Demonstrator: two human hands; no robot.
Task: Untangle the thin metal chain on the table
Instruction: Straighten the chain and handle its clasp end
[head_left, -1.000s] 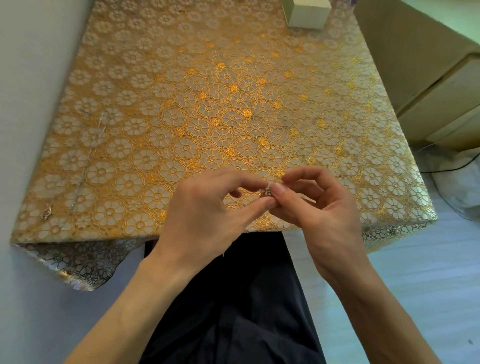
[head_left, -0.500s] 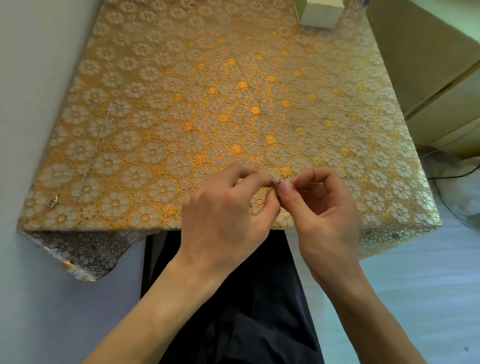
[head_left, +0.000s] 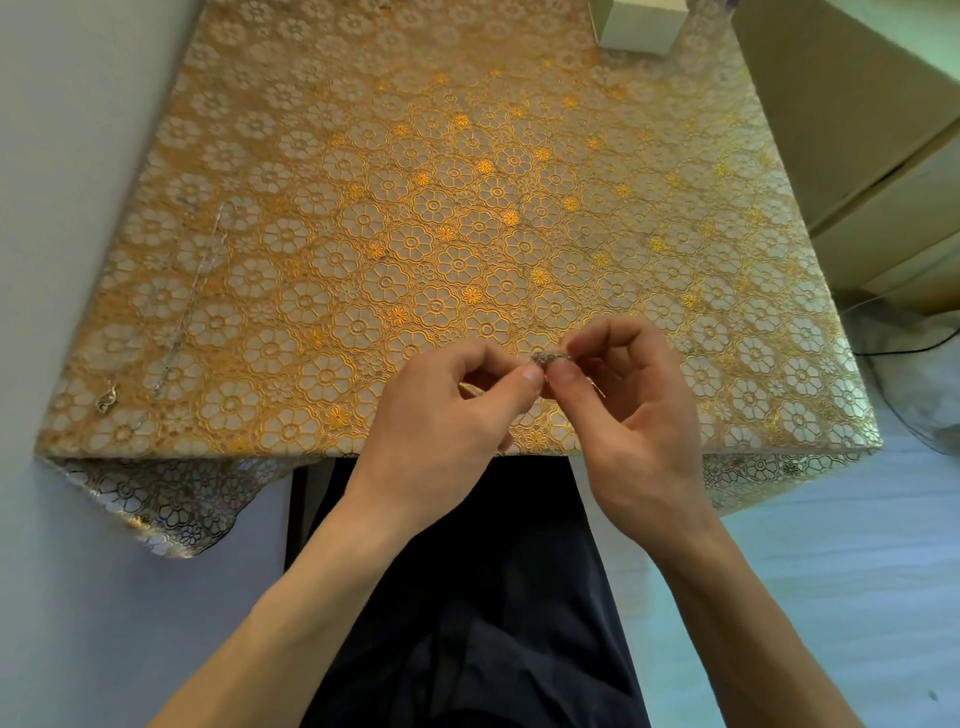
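Observation:
A small tangled clump of thin metal chain (head_left: 546, 357) is held just above the near edge of the table (head_left: 415, 208). My left hand (head_left: 452, 415) pinches it from the left between thumb and forefinger. My right hand (head_left: 623, 410) pinches it from the right, thumb tip against the left thumb tip. A short strand hangs below the right fingers. Most of the clump is hidden between the fingertips.
A second thin chain (head_left: 195, 291) lies stretched along the table's left side, with a small pendant (head_left: 106, 399) near the front left corner. A pale box (head_left: 641, 23) stands at the far edge. The floral gold tablecloth hangs over the front. A cabinet (head_left: 857, 130) is to the right.
Both hands have stayed pinched on the clump and shifted slightly right along the table's near edge. The fingertips have worked at it a little; the clump now shows above the thumbs.

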